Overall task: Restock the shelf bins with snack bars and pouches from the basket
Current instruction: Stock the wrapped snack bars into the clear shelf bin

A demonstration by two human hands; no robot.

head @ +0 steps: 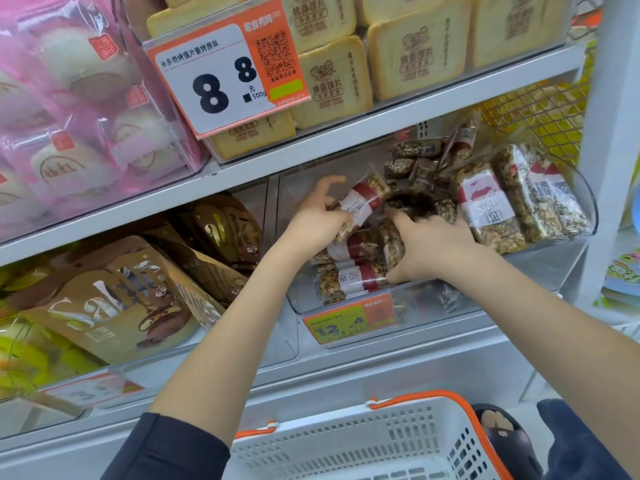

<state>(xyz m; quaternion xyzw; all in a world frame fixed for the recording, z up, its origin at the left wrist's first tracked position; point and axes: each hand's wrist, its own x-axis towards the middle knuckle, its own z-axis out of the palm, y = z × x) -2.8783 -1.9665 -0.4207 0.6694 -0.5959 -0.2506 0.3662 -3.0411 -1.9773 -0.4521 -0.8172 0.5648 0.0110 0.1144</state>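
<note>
Both bare hands reach into the clear plastic shelf bin (433, 306) on the right of the middle shelf, which is partly filled with nut-and-seed snack bars in clear wrappers with red-and-white labels. The left hand (320, 216) has its fingers and thumb curled round one wrapped snack bar (358, 206), holding it tilted above the bars already lying in the near left part of the bin. The right hand (429, 247) is pressed down among the bars just beside it, thumb pointing towards the far side; its fingers are buried in the packets, so I cannot tell whether they grip one. More bars (519, 202) stand upright along the bin's right side. A green-and-orange price label (349, 323) hangs on the bin's near edge. To the left, a second clear bin holds gold stand-up pouches (114, 299) printed with brown cartoon bears. On the upper shelf sit pink-wrapped round cakes (69, 109), yellow toast-shaped packets (415, 64) and a large orange-and-white price tag (225, 67). Nearest the camera, below the arms, is a white perforated plastic basket with orange rim (363, 452); what shows of its inside holds nothing.
</note>
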